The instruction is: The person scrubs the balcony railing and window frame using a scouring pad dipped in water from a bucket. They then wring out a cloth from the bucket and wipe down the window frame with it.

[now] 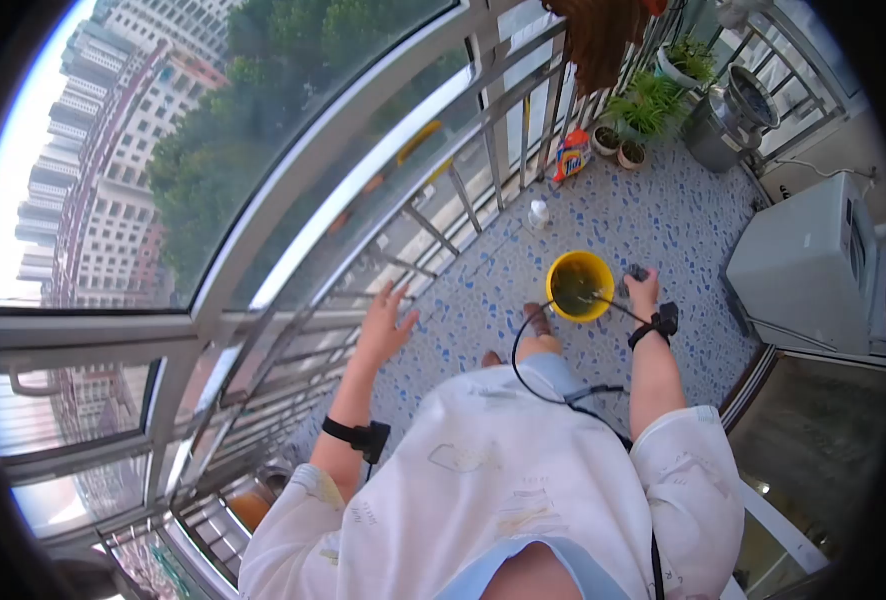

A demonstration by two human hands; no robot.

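Note:
My right hand [644, 292] is closed around a small dark grey bunched thing [638, 271], just right of a yellow bucket [580, 317]. Its exact kind is too small to make out. Murky dark liquid fills part of the bucket, which stands upright on the speckled floor in front of my feet. My left hand [387, 326] is raised beside the window railing [428, 232], fingers spread and holding nothing. Black straps sit on both my forearms, and a black cable loops across the bucket's near side from my right wrist.
A white bottle [538, 213] stands on the floor beyond the bucket. Farther back are an orange detergent bag [572, 156], potted plants [647, 106] and a grey bin [715, 132]. On the right stands a white boxy appliance [803, 265]; glazed windows run along the left.

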